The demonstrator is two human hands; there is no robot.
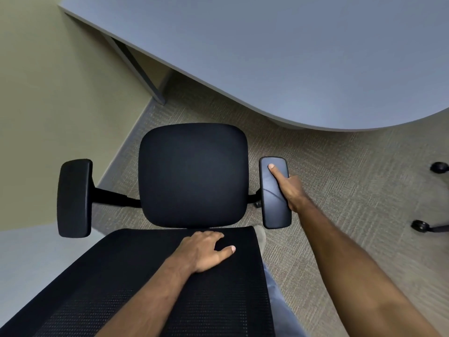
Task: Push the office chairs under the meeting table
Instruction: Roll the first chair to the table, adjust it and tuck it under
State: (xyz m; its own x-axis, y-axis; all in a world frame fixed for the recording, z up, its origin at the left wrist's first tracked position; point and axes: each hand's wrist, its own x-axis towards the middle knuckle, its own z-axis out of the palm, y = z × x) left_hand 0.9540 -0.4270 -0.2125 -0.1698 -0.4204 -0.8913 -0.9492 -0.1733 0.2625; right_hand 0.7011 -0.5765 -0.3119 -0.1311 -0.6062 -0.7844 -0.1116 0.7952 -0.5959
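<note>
Black office chair (193, 175), padded seat and mesh backrest (150, 283), standing on beige carpet (328, 190) near the rounded corner of the grey meeting table (279, 57), seat wholly clear of the table edge. Left hand (206, 250): laid on the backrest's top edge, thumb out, fingers curled over the far side, pressing rather than clenched. Right hand (289, 187): wrapped round the right armrest (274, 193), thumb flat along the pad, fingers hidden below its outer side. Left armrest (74, 198): untouched, beside the olive wall (48, 81). Castors of a second chair (430, 198): at the carpet's right edge.
</note>
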